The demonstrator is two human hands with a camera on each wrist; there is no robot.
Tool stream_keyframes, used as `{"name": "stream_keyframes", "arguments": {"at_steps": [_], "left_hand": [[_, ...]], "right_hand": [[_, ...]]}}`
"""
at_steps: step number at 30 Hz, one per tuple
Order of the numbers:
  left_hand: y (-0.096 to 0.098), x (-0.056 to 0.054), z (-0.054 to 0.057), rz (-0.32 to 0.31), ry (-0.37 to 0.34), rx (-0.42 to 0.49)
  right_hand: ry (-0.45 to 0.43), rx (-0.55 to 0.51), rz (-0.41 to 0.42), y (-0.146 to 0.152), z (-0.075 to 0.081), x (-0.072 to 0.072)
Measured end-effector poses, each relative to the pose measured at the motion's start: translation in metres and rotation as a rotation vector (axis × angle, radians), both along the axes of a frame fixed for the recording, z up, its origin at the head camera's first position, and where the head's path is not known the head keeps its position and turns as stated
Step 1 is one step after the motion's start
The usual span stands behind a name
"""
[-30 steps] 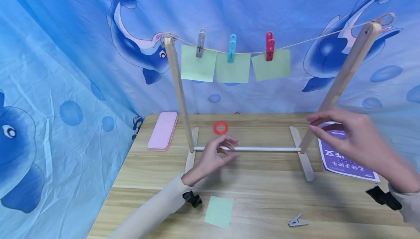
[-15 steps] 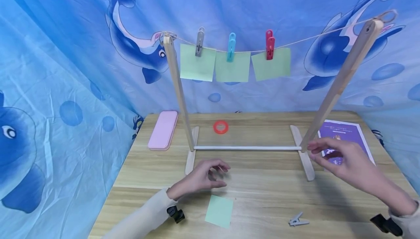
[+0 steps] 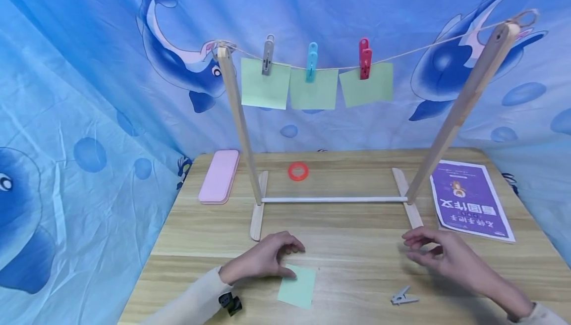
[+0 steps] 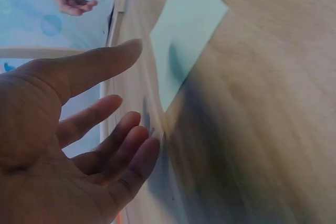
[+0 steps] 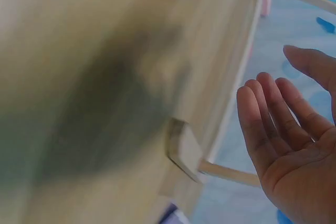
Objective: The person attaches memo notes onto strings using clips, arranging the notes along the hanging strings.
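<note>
A square of green paper lies on the table, and my left hand hovers at its upper left corner. In the left wrist view the thumb and loosely bent fingers stand apart with nothing between them, above the paper. My right hand is in the air over the table's right side, its fingers relaxed and holding nothing. Below and to the left of it, a grey clothespin rests on the wood. Overhead, grey, blue and red clothespins pin three green papers to a string.
A wooden frame with a left post, a right post and a white crossbar carries the string. Behind the bar lies a red ring. A pink case is at the left, a purple book at the right.
My left hand has come down from the crossbar toward the loose green paper. My right hand has moved down and toward me, away from the purple book, which now shows more fully.
</note>
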State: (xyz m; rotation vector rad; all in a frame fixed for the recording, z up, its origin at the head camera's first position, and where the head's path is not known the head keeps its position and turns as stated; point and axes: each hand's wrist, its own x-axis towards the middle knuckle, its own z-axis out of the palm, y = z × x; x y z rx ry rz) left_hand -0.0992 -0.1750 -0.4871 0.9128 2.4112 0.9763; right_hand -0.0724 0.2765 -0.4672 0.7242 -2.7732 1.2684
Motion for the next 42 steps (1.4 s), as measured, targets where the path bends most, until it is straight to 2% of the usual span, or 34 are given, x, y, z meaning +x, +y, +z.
{"name": "stream_keyframes", "arguments": {"at_steps": [7,12,19,22,30,36,42], "left_hand": [[0.002,0.008,-0.001,0.0,0.044,-0.075],[0.004,0.011,-0.002,0.003,0.064,-0.123],[0.004,0.015,-0.004,0.017,0.08,-0.163],[0.004,0.017,-0.004,0.021,0.073,-0.169],[0.004,0.02,-0.007,0.055,0.064,-0.144],[0.003,0.02,-0.01,0.068,0.072,-0.146],[0.004,0.019,-0.009,0.065,0.08,-0.133]], "right_hand": [[-0.098,-0.079,0.13,0.0,-0.024,0.007],[-0.179,-0.094,0.164,-0.002,-0.033,0.014],[-0.424,-0.058,0.191,-0.004,-0.037,0.017],[-0.472,-0.06,0.203,-0.002,-0.038,0.018],[-0.368,-0.079,0.311,0.003,-0.049,0.02],[-0.344,-0.076,0.323,0.003,-0.054,0.021],[-0.174,-0.047,0.302,0.002,-0.059,0.022]]}}
